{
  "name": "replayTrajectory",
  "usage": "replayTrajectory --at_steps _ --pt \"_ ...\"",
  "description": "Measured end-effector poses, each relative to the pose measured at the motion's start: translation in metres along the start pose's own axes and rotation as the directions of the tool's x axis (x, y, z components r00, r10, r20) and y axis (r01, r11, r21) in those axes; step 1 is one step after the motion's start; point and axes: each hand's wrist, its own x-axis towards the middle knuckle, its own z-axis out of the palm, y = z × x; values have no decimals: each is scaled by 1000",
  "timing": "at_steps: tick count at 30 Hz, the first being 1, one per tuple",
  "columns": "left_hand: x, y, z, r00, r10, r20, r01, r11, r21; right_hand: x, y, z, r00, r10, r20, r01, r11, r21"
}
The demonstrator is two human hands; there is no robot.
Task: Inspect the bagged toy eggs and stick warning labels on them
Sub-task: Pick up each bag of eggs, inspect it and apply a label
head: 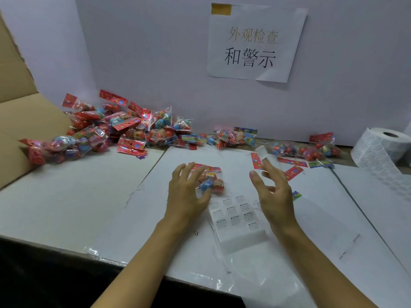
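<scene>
White paper covers the tabletop (66, 196), and a pale board behind it carries a taped sign (255, 41) in Chinese characters. A heap (106, 132) of bagged toy eggs spills from a cardboard box (20, 121) at the far left, probably the stock waiting to be checked; a smaller scatter of bags (311, 150) lies at the far right near a label roll (378, 150), perhaps the finished ones, though that can't be confirmed.

One bag (211, 181) sits in the middle, just beyond a label sheet (235, 216) printed with small warning stickers. The left hand (186, 192) holds the bag's near edge with curled fingers, thumb against a blue egg, apparently steadying it so a sticker goes on flat. The right hand (273, 192) hovers near the bag with its fingers loosely spread, gripping nothing; a small white label (263, 153) clings to the raised fingertip, ready to be pressed down. Keeping the sheet directly under the hands keeps each reach short.

The next move looks like bringing that fingertip onto the bag's clear film.
</scene>
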Motion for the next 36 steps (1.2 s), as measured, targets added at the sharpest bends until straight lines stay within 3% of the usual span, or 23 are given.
replayTrajectory --at_steps 2,5,9,11,13,15,18,19,24,30,36 --pt "3 -9 0 990 -90 104 89 996 22 2 0 -2 999 13 41 -14 1000 24" --pt "2 -9 -2 989 -132 74 147 953 -266 2 3 -1 994 52 98 -57 997 54" --pt "0 1 -10 996 78 -46 -90 906 -413 2 -1 0 978 118 171 -142 980 137" --pt "-5 3 -11 967 252 -41 -242 854 -461 1 -3 1 968 148 201 -191 957 217" --pt "-11 6 -9 944 328 33 -252 783 -568 0 -4 0 962 172 211 -227 936 268" --pt "-14 12 -8 960 244 133 -103 758 -644 -1 -3 -1 960 167 224 -223 940 258" --pt "-11 20 -10 959 -92 267 260 657 -707 0 0 1 948 129 292 -204 948 242" --pt "-9 18 -10 944 -138 301 321 606 -728 0 0 1 943 113 312 -196 948 249" --pt "-10 14 -9 968 -29 248 216 595 -774 -4 -3 6 925 64 375 -173 949 264" --pt "-14 20 -14 986 66 156 81 623 -778 -7 -9 6 965 46 259 -105 970 218" --pt "-18 25 -14 983 84 160 72 630 -773 -7 -10 8 977 32 211 -92 957 277"
